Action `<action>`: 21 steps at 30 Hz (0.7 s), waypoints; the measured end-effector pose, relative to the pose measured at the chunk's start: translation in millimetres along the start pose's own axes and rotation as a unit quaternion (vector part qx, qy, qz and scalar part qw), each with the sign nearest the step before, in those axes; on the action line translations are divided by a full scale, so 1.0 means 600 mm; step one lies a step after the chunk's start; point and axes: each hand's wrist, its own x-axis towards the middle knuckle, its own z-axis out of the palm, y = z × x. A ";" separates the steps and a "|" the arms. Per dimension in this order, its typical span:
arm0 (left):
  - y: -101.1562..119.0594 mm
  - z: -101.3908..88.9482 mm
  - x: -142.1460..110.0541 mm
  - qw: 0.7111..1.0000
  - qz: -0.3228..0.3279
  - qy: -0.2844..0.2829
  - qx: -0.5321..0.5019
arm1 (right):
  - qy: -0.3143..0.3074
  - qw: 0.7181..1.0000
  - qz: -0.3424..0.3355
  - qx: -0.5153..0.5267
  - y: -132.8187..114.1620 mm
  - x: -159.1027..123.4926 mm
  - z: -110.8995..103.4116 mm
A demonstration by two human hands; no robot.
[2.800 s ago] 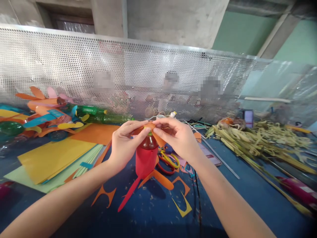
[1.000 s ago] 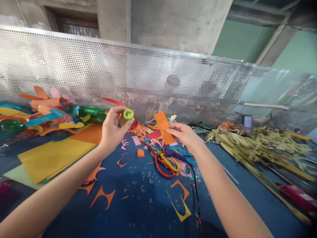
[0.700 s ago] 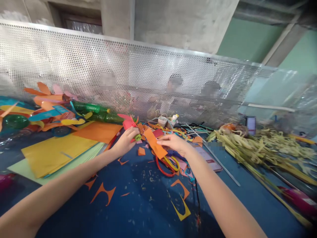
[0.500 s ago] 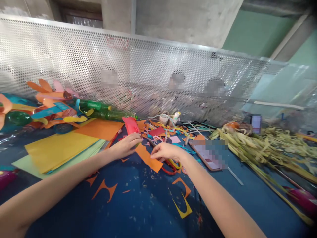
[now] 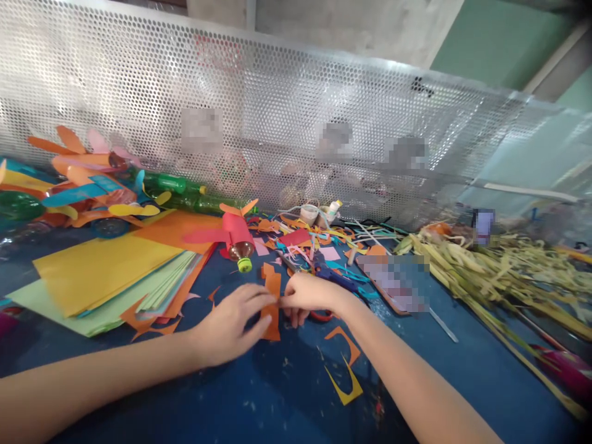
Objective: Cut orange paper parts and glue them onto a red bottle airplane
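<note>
Since the earlier frames, the red-wrapped bottle (image 5: 239, 231) has left the left hand (image 5: 231, 324) and now lies on its side on the bench (image 5: 194, 410), its green cap (image 5: 245, 265) pointing toward the person. Both hands have come together at the orange paper strip (image 5: 272, 287), which is now nearer the person and turned almost lengthwise to the view. It sits between the hands, just in front of the cap and apart from it. Right hand (image 5: 308, 296) fingers pinch the strip's right edge, the outer ones curled under. Left-hand fingers reach across it with the thumb lower down; whether they grip it or merely touch it, I cannot tell.

Scissors (image 5: 320, 316) lie partly hidden behind the right hand, near a dark blue tool (image 5: 335, 279). Stacked coloured sheets (image 5: 106, 271) spread to the left, and a yellow scrap (image 5: 348, 392) lies in front of the right wrist.
</note>
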 end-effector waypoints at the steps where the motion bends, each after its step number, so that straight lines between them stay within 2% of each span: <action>1: 0.006 0.006 -0.006 0.999 -0.005 -0.034 0.000 | 0.010 1.000 -0.004 -0.010 0.000 -0.007 -0.010; 2: 0.009 0.010 -0.010 0.999 -0.010 -0.053 0.000 | 0.044 0.998 -0.014 -0.034 0.000 -0.014 -0.024; 3: 0.010 0.014 -0.013 0.998 -0.017 -0.066 -0.001 | 0.114 0.990 -0.036 -0.073 0.003 -0.021 -0.039; 5: 0.007 0.016 -0.016 0.997 -0.025 -0.077 -0.008 | 0.253 0.955 -0.044 -0.147 0.014 -0.030 -0.073; 8: 0.002 0.013 -0.013 0.996 -0.024 -0.086 -0.021 | 0.391 0.899 -0.018 -0.197 0.042 -0.026 -0.118; 10: 0.001 0.011 -0.011 0.994 -0.017 -0.101 -0.021 | 0.453 0.862 -0.001 -0.227 0.061 -0.011 -0.137; 12: 0.000 0.010 -0.010 0.993 -0.007 -0.121 -0.014 | 0.468 0.848 0.008 -0.250 0.076 0.010 -0.149; 15: -0.003 0.012 -0.012 0.990 0.008 -0.138 0.003 | 0.457 0.843 0.039 -0.282 0.083 0.045 -0.167; 21: -0.008 0.014 -0.016 0.991 -0.003 -0.133 -0.001 | 0.412 0.855 0.126 -0.289 0.071 0.110 -0.212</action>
